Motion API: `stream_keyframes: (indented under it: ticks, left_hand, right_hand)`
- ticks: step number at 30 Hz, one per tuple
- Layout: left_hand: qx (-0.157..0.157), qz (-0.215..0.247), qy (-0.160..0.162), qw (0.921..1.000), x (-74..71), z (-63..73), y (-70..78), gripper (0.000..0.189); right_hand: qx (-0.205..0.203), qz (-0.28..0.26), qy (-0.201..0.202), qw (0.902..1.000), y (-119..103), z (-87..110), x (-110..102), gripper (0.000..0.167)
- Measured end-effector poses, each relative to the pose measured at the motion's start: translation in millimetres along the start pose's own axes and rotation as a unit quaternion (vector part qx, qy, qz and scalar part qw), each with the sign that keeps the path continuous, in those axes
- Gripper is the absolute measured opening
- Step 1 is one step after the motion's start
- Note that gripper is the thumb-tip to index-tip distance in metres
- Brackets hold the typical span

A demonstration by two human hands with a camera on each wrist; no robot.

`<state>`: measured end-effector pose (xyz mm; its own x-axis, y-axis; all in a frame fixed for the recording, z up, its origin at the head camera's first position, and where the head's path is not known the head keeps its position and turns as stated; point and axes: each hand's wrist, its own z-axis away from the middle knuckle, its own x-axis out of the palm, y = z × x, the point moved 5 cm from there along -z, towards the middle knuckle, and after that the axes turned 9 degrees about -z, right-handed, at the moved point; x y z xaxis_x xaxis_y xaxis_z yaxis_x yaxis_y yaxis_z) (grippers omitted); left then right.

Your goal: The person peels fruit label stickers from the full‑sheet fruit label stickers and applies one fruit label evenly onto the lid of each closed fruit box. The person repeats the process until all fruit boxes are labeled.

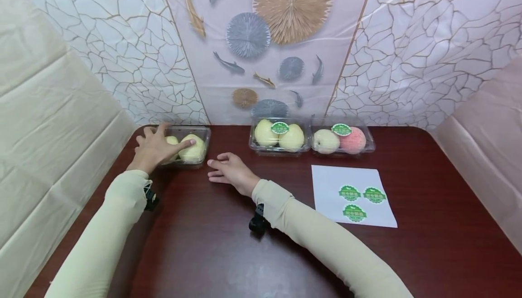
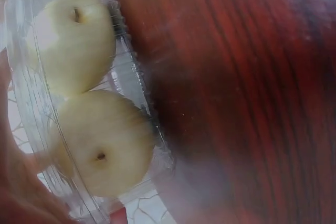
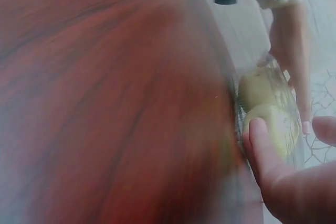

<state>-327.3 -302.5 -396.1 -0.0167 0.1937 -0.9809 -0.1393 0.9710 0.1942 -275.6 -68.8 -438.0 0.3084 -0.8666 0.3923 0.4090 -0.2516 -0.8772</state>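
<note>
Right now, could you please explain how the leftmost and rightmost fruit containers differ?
The rightmost container bears a green sticker; the leftmost container shows none. The leftmost holds two yellowish fruits; the rightmost, one pale fruit, one reddish fruit. The left hand is at the leftmost, none at the rightmost. Both are clear plastic.

three boxes stand in a row toward the back of the table (image 1: pixel 195 252), before the wall cloth (image 1: pixel 163 53). the left box (image 1: pixel 207 139) holds two fruits (image 1: pixel 193 152) side by side; the left hand (image 1: pixel 152 149) is over its left part. the right hand (image 1: pixel 234 173) is near its front right corner. past a gap comes the middle box (image 1: pixel 258 147), then, just beside it, the right box (image 1: pixel 370 143); each holds two fruits and bears one sticker (image 1: pixel 279 128). before the right box lies a paper (image 1: pixel 326 203) with three stickers on it: two side by side, one nearer the front.
</note>
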Motion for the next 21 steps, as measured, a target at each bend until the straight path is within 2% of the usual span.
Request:
stream_keyframes:
  ticks: [3,8,15,17,21]
  left_hand:
    - [0.011,0.006,0.012,0.9998,-0.6,1.5,4.8,0.124]
    - [0.025,0.052,0.0,0.9983,5.1,9.3,10.7,0.118]
    - [0.04,0.119,-0.032,0.9915,4.3,21.7,9.6,0.102]
    - [0.04,0.164,-0.042,0.9847,5.2,23.3,9.5,0.098]
    - [0.025,0.256,-0.061,0.9645,4.8,26.6,3.2,0.094]
  right_hand:
    - [0.007,-0.034,-0.007,0.9994,-3.3,-4.3,5.1,0.063]
    - [0.011,-0.046,-0.014,0.9988,-0.4,-4.0,9.8,0.056]
    - [-0.017,-0.049,-0.016,0.9985,1.8,-1.1,4.3,0.021]
    - [-0.017,-0.046,-0.016,0.9987,2.2,1.0,0.9,0.014]
    - [-0.011,-0.043,-0.018,0.9988,3.6,5.7,-2.1,0.011]
